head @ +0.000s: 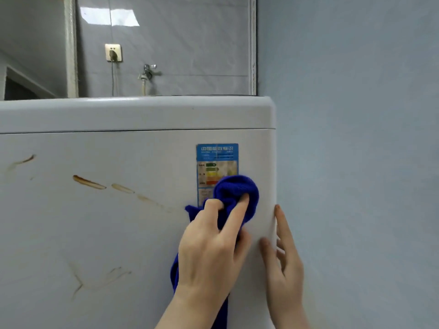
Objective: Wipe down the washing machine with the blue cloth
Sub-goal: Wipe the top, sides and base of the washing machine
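The white washing machine (118,222) fills the lower left, its front panel facing me. Brown streaks (89,182) run across the panel, with fainter marks lower down. A bunched blue cloth (237,189) is pressed against the panel over the lower part of the energy label (217,160). My left hand (211,248) grips the cloth, fingers curled into it, and a strip of cloth hangs below the wrist. My right hand (283,257) rests flat on the machine's right front corner, fingers straight and the thumb on the front face.
A pale blue wall (356,138) stands close on the right of the machine. Behind the machine's top are grey tiles with a wall socket (113,52), its plugged cable, and a tap (147,71) with a hose.
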Tool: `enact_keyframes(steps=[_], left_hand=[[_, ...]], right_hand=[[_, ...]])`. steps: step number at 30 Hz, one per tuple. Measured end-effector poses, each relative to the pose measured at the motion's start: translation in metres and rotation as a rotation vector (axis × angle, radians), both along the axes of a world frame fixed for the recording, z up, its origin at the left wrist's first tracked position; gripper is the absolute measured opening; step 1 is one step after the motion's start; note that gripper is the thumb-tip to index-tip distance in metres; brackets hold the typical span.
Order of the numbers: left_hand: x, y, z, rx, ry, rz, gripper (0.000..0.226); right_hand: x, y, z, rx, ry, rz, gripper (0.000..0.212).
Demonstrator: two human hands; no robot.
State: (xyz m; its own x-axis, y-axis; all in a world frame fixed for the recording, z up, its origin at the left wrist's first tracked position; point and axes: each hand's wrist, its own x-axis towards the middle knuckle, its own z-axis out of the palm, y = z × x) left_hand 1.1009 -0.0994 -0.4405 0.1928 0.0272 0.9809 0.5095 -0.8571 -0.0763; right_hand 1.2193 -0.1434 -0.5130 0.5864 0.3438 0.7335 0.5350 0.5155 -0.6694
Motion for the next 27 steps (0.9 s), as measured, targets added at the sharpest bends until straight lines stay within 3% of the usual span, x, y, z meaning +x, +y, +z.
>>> enact_keyframes(steps=[7,12,16,23,27], left_hand=[[0.011,0.007,0.094,-0.07,-0.182,0.076,0.048],[0.0,0.01,0.054,-0.103,-0.129,0.033,0.048],[-0.007,0.011,0.021,-0.169,-0.151,0.039,0.048],[-0.004,0.015,0.071,-0.127,-0.21,0.081,0.046],[-0.01,0.015,0.049,-0.144,-0.201,0.102,0.046]], right_hand=[[-0.009,0.0,0.009,-0.05,0.083,0.046,0.058],[-0.013,0.0,0.016,-0.065,0.034,0.025,0.07],[-0.016,0.0,0.015,-0.013,0.038,0.037,0.067],[-0.018,0.001,0.013,-0.058,-0.006,-0.005,0.07],[-0.014,0.003,0.011,-0.076,-0.043,-0.043,0.076]])
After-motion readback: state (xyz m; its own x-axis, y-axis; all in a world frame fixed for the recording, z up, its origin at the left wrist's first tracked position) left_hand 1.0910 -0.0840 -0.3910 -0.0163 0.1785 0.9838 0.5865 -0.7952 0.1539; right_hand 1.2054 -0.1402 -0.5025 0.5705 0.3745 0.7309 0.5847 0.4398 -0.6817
